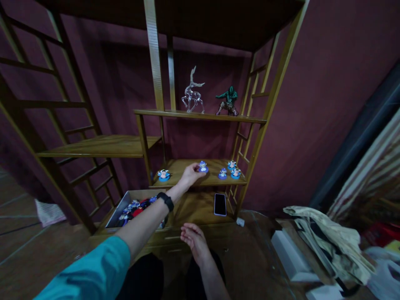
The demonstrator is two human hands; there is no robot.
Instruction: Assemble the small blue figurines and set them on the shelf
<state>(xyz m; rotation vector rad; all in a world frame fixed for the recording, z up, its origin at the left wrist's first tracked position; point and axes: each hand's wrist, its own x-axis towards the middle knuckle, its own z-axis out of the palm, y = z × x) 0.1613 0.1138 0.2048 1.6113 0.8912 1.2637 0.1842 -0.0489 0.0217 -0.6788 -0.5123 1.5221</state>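
My left hand (190, 175), reaching over the middle shelf, pinches a small purple-based figurine (203, 167) by its edge. Whether the base touches the shelf I cannot tell. To the right stands another purple figurine (222, 174), with two blue-based figurines, one in front (236, 173) and one behind (231, 165). A further blue-based figurine (163, 175) sits at the shelf's left end. Lower down, my right hand (194, 239) hovers above my lap, fingers loosely stretched and nothing in them.
On the upper shelf (212, 114) stand a clear deer ornament (193, 93) and a green crouching statuette (229, 101). Below, a box (117, 216) of figurines is partly hidden by my left arm. A phone (220, 205) lies on the bottom shelf. Clothes (334, 237) are piled at right.
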